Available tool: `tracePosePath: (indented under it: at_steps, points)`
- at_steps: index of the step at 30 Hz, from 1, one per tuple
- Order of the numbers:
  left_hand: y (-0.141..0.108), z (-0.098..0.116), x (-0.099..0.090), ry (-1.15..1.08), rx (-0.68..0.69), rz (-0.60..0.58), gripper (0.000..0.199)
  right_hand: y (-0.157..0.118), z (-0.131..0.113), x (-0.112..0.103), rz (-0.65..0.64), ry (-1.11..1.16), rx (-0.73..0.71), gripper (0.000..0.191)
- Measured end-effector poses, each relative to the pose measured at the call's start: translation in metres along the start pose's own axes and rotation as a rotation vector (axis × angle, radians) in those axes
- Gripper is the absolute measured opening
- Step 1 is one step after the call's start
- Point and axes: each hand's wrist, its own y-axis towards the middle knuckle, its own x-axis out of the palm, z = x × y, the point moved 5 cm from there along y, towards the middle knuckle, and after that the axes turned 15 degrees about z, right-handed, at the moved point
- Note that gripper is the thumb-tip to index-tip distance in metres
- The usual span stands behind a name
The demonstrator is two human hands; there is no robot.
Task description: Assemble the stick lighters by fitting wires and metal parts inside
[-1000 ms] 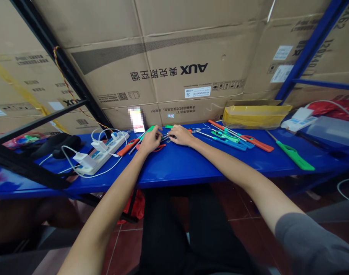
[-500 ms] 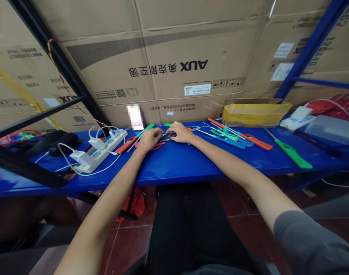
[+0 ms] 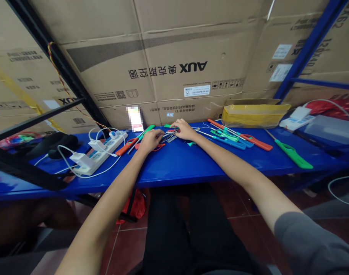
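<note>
Both hands meet over a pile of small metal and wire-like parts [image 3: 169,138] near the back of the blue table. My left hand [image 3: 150,140] has its fingers bent together at the pile's left side; what they pinch is too small to tell. My right hand [image 3: 184,129] curls down on the right side, with a small dark and red piece at its fingertips that I cannot make out. By my left wrist lie an orange long-necked lighter [image 3: 128,145] and a green one [image 3: 149,128]. A small green piece [image 3: 191,144] rests below my right hand.
Rightward lie several long-necked lighters, including a blue one [image 3: 230,141], an orange one [image 3: 257,142] and a green one [image 3: 291,153]. A yellow-taped box [image 3: 254,114] stands behind them. At left are a power strip [image 3: 105,151] with chargers and a lit phone [image 3: 135,119].
My right hand has lifted slightly and turned, uncovering more of the metal parts and the small green piece. My left hand has stayed nearly in place.
</note>
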Motion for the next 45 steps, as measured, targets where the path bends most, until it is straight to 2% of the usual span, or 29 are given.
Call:
tracePosePath:
  at_steps: [4, 7, 10, 15, 18, 21, 26, 32, 38, 45]
  points:
    - [0.000, -0.001, 0.000, 0.001, 0.000, 0.013, 0.022, -0.001, 0.014, 0.006, -0.039, -0.031, 0.070, 0.042]
    - [0.000, 0.003, -0.001, -0.031, 0.035, 0.013, 0.022, -0.003, 0.020, 0.008, -0.093, -0.042, 0.094, 0.029]
    - [-0.001, 0.017, 0.000, -0.100, 0.125, 0.000, 0.023, -0.003, 0.020, 0.007, -0.100, -0.061, 0.076, 0.022]
    - [-0.007, 0.038, 0.010, -0.119, 0.247, -0.132, 0.025, -0.001, 0.017, 0.004, -0.082, -0.062, 0.026, 0.021]
    - [-0.009, 0.038, 0.013, -0.074, 0.261, -0.181, 0.027, -0.001, 0.017, 0.002, -0.068, -0.051, 0.009, 0.019]
    - [-0.008, 0.032, 0.013, -0.042, 0.239, -0.178, 0.027, 0.001, 0.016, 0.000, -0.041, -0.023, 0.004, 0.017]
    - [-0.007, 0.026, 0.011, -0.037, 0.212, -0.165, 0.028, 0.005, 0.017, -0.007, 0.041, 0.019, 0.089, 0.015]
    - [-0.005, 0.023, 0.008, -0.030, 0.173, -0.090, 0.023, 0.008, 0.020, -0.019, 0.140, 0.145, 0.277, 0.015]
    - [0.000, 0.016, -0.004, -0.005, 0.056, 0.089, 0.028, 0.009, 0.004, -0.023, 0.103, 0.180, 0.173, 0.020]
    - [0.001, 0.010, -0.009, 0.045, -0.048, 0.157, 0.025, 0.007, -0.005, -0.014, 0.019, 0.261, 0.143, 0.018]
